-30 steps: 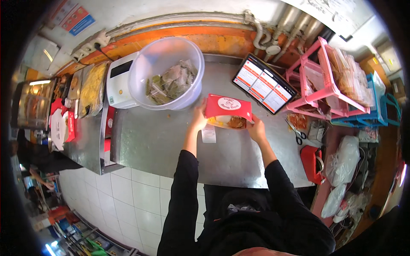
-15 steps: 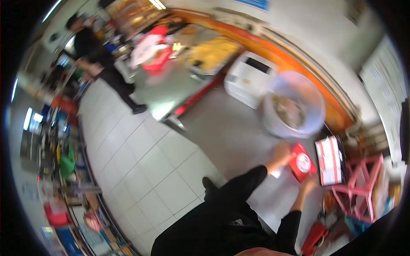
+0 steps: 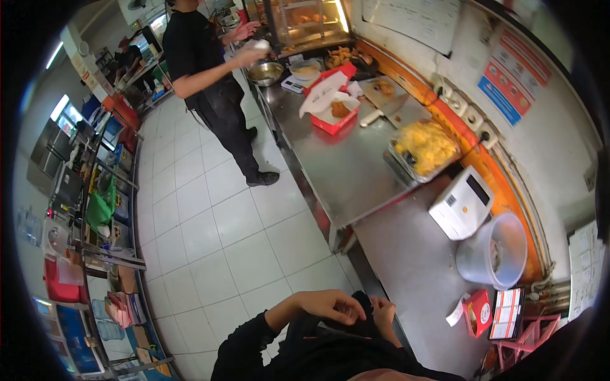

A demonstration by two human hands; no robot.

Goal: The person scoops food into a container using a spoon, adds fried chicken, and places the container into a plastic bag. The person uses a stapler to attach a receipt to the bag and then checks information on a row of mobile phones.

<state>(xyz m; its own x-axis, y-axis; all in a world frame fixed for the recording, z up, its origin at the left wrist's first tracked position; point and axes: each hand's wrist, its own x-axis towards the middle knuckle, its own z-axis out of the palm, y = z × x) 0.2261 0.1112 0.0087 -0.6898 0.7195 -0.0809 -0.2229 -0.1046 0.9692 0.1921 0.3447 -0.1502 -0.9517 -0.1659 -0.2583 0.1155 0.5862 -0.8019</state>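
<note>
My left hand (image 3: 330, 308) is held in front of my body, palm down. Its fingers are loosely bent and apart, with nothing in them. Close beside it is my right hand (image 3: 383, 314), its fingers bunched together; whether anything small is in them is hidden. Both hands are near the front edge of the grey counter (image 3: 413, 260), away from the things on it. To their right a red box (image 3: 478, 314) with a round white emblem stands on the counter. A white paper slip (image 3: 455, 312) lies at its left side, and a tablet (image 3: 506, 313) is at its right.
A clear bucket (image 3: 495, 251) and a white printer (image 3: 462, 203) stand along the wall. The steel table (image 3: 318, 159) ahead holds an open red box (image 3: 333, 120), a knife (image 3: 375, 117) and a tray of yellow food (image 3: 426, 149). A co-worker (image 3: 203, 82) stands on the tiled floor at its left.
Both my hands have let go of the red box and drawn back left toward my body. The box now stands beside the tablet. My view has turned, and the co-worker's arms are now raised.
</note>
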